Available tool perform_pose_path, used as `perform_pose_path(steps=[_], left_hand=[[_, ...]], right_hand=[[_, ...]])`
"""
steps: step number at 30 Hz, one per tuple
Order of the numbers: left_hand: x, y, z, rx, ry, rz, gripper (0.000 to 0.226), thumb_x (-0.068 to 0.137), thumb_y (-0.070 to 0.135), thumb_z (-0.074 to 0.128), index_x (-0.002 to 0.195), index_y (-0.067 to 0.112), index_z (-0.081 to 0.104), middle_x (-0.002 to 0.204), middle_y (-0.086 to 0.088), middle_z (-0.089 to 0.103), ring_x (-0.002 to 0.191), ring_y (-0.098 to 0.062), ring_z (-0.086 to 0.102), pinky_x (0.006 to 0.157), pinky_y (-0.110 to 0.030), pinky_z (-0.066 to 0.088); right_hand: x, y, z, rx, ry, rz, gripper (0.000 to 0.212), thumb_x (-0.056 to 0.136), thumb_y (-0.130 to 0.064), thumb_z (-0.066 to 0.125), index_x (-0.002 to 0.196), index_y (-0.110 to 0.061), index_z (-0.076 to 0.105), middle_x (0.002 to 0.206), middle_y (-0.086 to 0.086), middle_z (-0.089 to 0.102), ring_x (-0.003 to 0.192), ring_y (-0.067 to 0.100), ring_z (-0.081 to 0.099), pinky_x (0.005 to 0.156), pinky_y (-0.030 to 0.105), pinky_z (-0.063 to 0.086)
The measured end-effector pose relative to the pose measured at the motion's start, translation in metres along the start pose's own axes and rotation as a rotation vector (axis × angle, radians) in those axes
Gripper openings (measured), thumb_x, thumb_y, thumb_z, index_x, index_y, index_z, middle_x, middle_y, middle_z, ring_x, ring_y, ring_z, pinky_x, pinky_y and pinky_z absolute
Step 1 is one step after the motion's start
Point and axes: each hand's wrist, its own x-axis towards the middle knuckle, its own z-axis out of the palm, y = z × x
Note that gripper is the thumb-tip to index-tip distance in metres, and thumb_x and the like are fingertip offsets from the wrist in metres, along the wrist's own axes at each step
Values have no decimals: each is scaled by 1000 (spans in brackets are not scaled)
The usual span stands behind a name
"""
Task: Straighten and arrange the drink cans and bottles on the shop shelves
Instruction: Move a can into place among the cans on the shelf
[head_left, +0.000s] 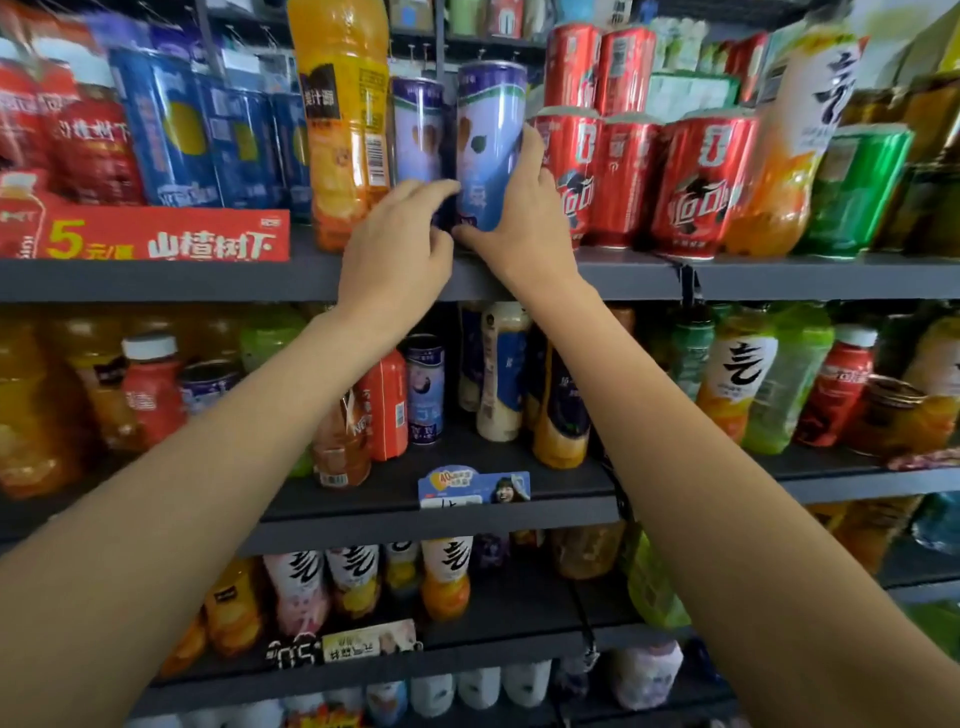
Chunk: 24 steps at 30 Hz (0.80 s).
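From the head view, we see both arms reaching up to the top shelf (779, 275) of a drinks rack. Our right hand (519, 228) wraps round a tall pale-blue can (491, 140), fingers curled up its right side and thumb low at its base. The can stands upright at the shelf's front edge. Our left hand (400, 244) sits at the can's lower left with fingers loosely curled toward it; whether they grip the can or only touch it, we cannot tell.

Just behind and left of it stands a second pale-blue can (418, 130), and left of that an orange juice bottle (345, 119). On the right, touching our right fingers, is a cluster of red cans (628, 176), some stacked in two tiers.

We judge the step in hand to be squaring this front can: setting it in line with its twin and turning the label forward. The next move calls for a small, steady nudge with the base kept flat on the shelf, and care not to knock the stacked red cans beside it. The lower shelves look jumbled and not yet sorted.
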Motion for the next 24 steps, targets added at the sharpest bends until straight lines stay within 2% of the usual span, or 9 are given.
perform_pose_path(steps=[3,4,6,8,10,14,17,20,24], left_hand=[[-7,7,3,-70,93,44,42,83,1,42,121,9,58,118,-9,56,109,-22,53,90,-19,35],[-14,12,5,-109,127,84,40,80,1,42,115,7,60,113,-11,57,106,-22,53,90,-19,36],[-34,25,13,-172,172,183,36,76,0,41,105,4,62,104,-13,58,99,-21,52,89,-25,40],[-63,37,29,-206,123,271,31,75,0,43,98,1,62,98,-14,58,94,-20,49,85,-28,40],[-92,41,53,-233,11,272,28,75,1,44,96,1,62,96,-15,57,93,-20,47,82,-30,40],[-136,41,97,-223,-178,115,27,81,6,41,99,4,60,99,-12,54,95,-22,48,84,-34,41],[-149,47,116,-175,-276,55,26,82,0,48,105,5,59,104,-11,52,98,-25,49,86,-33,39],[-149,62,134,-147,-315,1,35,83,1,49,117,8,55,109,-12,51,105,-27,48,89,-37,41],[-148,82,163,-142,-298,-112,50,82,2,51,131,10,46,117,-13,48,110,-26,47,93,-34,38]], right_hand=[[-13,-2,-13,-66,7,-45,78,80,-20,70,140,-3,24,130,16,46,117,28,48,89,23,37],[-24,-2,-19,-51,77,-91,66,82,-15,66,136,-1,32,128,16,47,116,26,48,89,20,35],[-54,5,-29,17,293,-209,36,83,-4,57,118,1,50,112,15,55,103,26,54,87,23,41],[-92,25,-31,22,403,-234,21,80,2,50,100,2,57,95,15,58,88,26,55,76,26,43],[-130,55,-30,-52,330,-127,16,80,2,49,94,2,58,91,16,57,83,28,53,71,25,38],[-184,117,-33,-192,113,119,20,82,0,48,100,1,56,102,19,53,94,35,49,75,25,33],[-198,145,-39,-226,79,280,39,85,-2,52,124,-4,49,117,20,46,107,37,44,83,31,35],[-195,166,-42,-204,-2,325,68,86,-6,57,145,-16,26,128,21,38,112,37,41,88,38,37],[-177,189,-42,-82,-59,273,81,84,-7,62,149,-17,14,131,23,36,113,39,44,85,36,41]])
